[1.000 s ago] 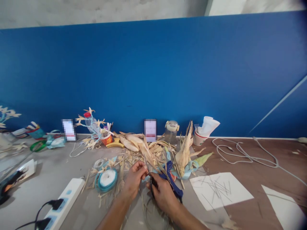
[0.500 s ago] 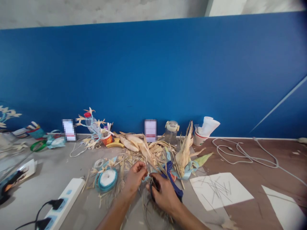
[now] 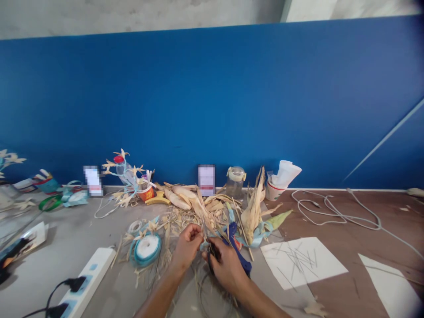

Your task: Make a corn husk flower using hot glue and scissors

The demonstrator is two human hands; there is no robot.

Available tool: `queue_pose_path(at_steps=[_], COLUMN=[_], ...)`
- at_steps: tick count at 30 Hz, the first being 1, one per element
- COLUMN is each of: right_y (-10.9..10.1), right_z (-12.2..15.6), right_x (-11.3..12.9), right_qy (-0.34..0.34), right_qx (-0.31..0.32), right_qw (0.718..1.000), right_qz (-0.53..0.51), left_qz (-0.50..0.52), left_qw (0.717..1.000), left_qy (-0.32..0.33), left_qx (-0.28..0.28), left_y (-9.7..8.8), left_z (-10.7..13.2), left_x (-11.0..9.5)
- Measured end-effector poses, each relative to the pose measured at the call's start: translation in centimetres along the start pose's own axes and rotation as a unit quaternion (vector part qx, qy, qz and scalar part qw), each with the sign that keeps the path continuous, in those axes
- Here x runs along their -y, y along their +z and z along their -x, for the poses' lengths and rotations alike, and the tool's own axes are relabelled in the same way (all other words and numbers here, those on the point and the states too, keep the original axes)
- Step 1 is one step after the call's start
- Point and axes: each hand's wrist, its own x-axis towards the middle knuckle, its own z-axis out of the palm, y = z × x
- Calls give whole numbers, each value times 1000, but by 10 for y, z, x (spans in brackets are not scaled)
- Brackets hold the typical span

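blue partition (image 3: 198,97) behind table (image 3: 107,227); right fingers (image 3: 217,242) grip scissors (image 3: 210,259), left fingers (image 3: 194,230) curled, contents unclear.

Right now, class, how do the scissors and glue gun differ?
The scissors have dark handles; the glue gun is mostly blue. The scissors are in the right hand; the glue gun lies beside that hand. The scissors look slimmer, the glue gun bulkier. Both are right of the left hand.
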Motion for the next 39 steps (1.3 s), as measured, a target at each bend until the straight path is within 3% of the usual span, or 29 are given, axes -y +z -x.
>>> queue_pose_path(at_steps=[12,19,30,39], right_y=[-2,-5,-8,-7], right_z=[-2,0,2,1], right_x=[0,2,6,3], right_qy=[-9,19,7,9], right_qx=[1,-4,8,8], right_qw=[1000,1000,1000,999], right_qz=[-4,-14,25,32], left_qz=[-9,-27,-102,-154], left_qw=[1000,1000,992,983], left_qy=[2,-4,64,84], left_qx=[-3,-10,-36,-48], left_y=[-2,-5,-3,-6], left_z=[-2,-3,1,0], left_x=[2,3,2,0])
